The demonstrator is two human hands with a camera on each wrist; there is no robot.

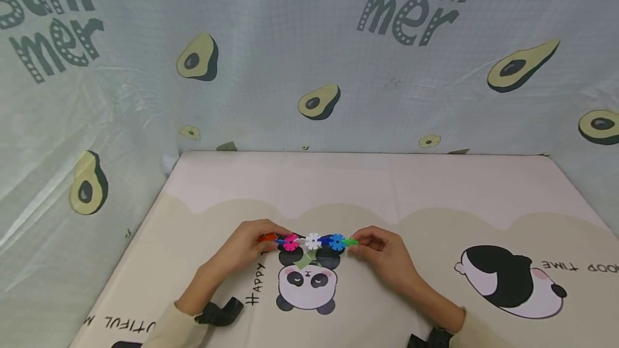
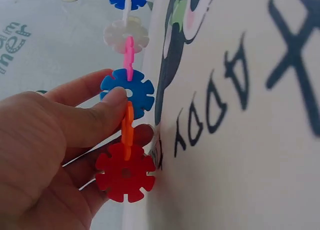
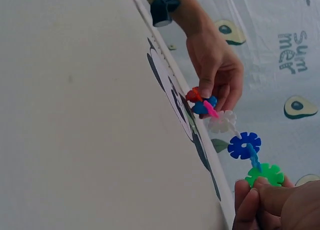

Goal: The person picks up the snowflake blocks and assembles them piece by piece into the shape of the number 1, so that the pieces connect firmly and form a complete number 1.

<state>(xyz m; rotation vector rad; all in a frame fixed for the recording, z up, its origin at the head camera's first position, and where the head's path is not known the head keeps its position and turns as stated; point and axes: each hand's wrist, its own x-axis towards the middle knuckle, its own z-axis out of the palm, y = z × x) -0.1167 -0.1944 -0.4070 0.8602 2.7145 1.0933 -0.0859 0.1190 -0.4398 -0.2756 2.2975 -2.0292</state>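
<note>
Several notched plastic snowflake discs are slotted together into one chain point(image 1: 312, 241), stretched between both hands over the table. In the head view my left hand point(image 1: 244, 248) is at its left end. The left wrist view shows that thumb and fingers pinching a blue snowflake disc point(image 2: 143, 96); an orange disc point(image 2: 128, 132) and a red disc point(image 2: 126, 174) continue past the grip. My right hand point(image 1: 387, 256) pinches the green snowflake disc point(image 3: 265, 173) at the other end. Dark blue point(image 3: 244, 145), white point(image 3: 222, 121) and pink discs point(image 1: 290, 242) lie between the hands.
A pale cloth printed with a panda point(image 1: 307, 286), lettering and a black-and-white animal point(image 1: 512, 283) covers the table point(image 1: 387, 181). Avocado-printed sheeting point(image 1: 261, 85) hangs behind and at the sides. Black straps point(image 1: 220, 313) are on both wrists.
</note>
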